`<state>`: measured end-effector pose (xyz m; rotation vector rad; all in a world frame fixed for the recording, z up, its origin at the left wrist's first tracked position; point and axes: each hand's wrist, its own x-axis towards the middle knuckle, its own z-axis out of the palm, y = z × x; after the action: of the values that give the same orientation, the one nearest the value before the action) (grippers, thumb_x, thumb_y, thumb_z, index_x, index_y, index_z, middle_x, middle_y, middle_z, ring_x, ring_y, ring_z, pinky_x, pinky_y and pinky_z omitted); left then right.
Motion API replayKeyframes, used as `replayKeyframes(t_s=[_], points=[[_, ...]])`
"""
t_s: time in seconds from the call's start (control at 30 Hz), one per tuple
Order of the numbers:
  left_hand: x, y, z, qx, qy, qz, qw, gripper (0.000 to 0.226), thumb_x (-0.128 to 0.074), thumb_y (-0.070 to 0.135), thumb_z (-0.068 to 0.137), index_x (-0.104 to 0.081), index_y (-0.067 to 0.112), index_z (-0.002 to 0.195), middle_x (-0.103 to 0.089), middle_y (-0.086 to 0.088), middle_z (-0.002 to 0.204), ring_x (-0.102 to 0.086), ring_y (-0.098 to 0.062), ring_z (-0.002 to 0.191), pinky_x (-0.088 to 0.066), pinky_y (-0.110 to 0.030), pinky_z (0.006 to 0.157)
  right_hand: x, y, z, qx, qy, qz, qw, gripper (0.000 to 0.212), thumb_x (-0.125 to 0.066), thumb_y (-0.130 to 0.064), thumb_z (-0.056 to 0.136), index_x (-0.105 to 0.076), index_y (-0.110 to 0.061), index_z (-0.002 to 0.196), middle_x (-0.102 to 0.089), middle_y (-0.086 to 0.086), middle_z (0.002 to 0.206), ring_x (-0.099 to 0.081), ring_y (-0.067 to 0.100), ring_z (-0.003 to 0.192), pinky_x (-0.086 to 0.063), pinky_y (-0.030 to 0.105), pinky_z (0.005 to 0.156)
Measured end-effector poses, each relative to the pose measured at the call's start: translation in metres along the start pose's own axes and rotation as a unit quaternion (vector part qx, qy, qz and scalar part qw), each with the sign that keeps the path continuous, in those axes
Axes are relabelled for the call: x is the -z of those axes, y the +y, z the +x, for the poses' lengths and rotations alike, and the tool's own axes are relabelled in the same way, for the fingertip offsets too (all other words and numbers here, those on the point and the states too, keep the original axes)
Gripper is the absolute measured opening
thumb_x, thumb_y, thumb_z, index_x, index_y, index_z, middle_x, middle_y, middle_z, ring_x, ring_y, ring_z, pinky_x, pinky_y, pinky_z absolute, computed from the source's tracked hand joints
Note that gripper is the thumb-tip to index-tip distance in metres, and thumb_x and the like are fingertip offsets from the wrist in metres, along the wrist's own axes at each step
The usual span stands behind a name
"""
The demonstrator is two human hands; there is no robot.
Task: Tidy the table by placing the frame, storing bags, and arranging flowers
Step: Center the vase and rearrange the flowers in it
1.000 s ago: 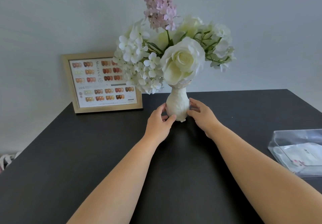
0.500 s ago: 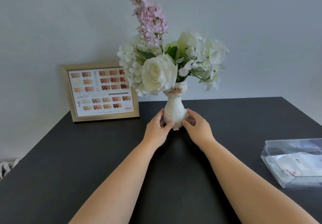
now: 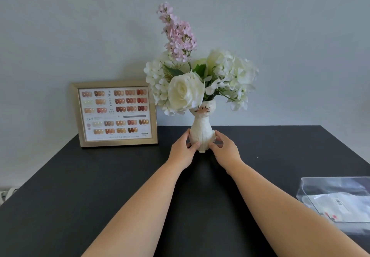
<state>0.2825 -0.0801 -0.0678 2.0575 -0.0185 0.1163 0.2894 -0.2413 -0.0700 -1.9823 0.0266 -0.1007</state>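
Frame (image 3: 115,113) reads "024" and, seemingly, "MIGFENC"; finer print illegible.

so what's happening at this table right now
A person is holding a white cat-shaped vase of white and pink artificial flowers near the back of a black table. The left hand and right hand grip its base from either side, and it stands upright. A gold-framed nail colour chart leans against the wall to its left. A clear plastic box holding bags sits at the right edge.
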Motion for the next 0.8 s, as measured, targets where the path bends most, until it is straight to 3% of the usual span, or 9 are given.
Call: replayKeyframes(t_s=[0.4, 0.5, 0.67, 0.73, 0.8], points=[[-0.015, -0.015, 0.018, -0.033, 0.030, 0.009, 0.999, 0.072, -0.067, 0.033, 0.093, -0.031, 0.028, 0.155, -0.051, 0.005, 0.148, -0.053, -0.013, 0.130, -0.044, -0.038, 0.109, -0.001, 0.014, 0.020, 0.004, 0.007, -0.007, 1.000, 0.052, -0.059, -0.029, 0.091, -0.046, -0.039, 0.140, -0.062, -0.023, 0.116, -0.058, -0.006, 0.099, -0.043, 0.018, 0.079], [-0.016, -0.018, 0.015, -0.044, 0.032, 0.030, 0.998, 0.074, -0.066, 0.035, 0.093, -0.030, 0.026, 0.156, -0.050, 0.002, 0.148, -0.051, -0.014, 0.133, -0.043, -0.039, 0.110, -0.003, 0.016, 0.017, -0.010, 0.028, 0.005, 1.000, 0.052, -0.059, -0.030, 0.091, -0.046, -0.039, 0.141, -0.060, -0.028, 0.106, -0.053, -0.011, 0.091, -0.038, 0.014, 0.074], [-0.015, -0.015, 0.009, -0.041, 0.027, 0.015, 0.999, 0.073, -0.066, 0.039, 0.093, -0.031, 0.027, 0.156, -0.048, 0.003, 0.150, -0.048, -0.015, 0.135, -0.041, -0.038, 0.112, -0.003, 0.014, 0.013, -0.015, 0.042, 0.009, 0.999, 0.049, -0.054, -0.025, 0.093, -0.047, -0.036, 0.141, -0.059, -0.025, 0.106, -0.052, -0.003, 0.099, -0.037, 0.020, 0.080], [-0.010, -0.011, 0.006, -0.014, 0.018, -0.036, 0.999, 0.077, -0.065, 0.048, 0.090, -0.030, 0.029, 0.156, -0.041, 0.005, 0.155, -0.042, -0.014, 0.140, -0.037, -0.035, 0.113, -0.002, 0.012, 0.011, -0.011, 0.054, 0.025, 0.998, 0.050, -0.054, -0.024, 0.094, -0.046, -0.033, 0.142, -0.058, -0.017, 0.119, -0.053, 0.004, 0.110, -0.038, 0.022, 0.084], [0.002, 0.001, 0.007, 0.029, 0.009, -0.160, 0.987, 0.085, -0.065, 0.056, 0.083, -0.028, 0.032, 0.156, -0.036, 0.009, 0.158, -0.037, -0.012, 0.141, -0.033, -0.032, 0.108, 0.004, 0.002, 0.010, -0.009, 0.074, 0.079, 0.994, 0.052, -0.055, -0.024, 0.092, -0.045, -0.033, 0.143, -0.052, -0.012, 0.130, -0.049, 0.007, 0.117, -0.038, 0.025, 0.087]])
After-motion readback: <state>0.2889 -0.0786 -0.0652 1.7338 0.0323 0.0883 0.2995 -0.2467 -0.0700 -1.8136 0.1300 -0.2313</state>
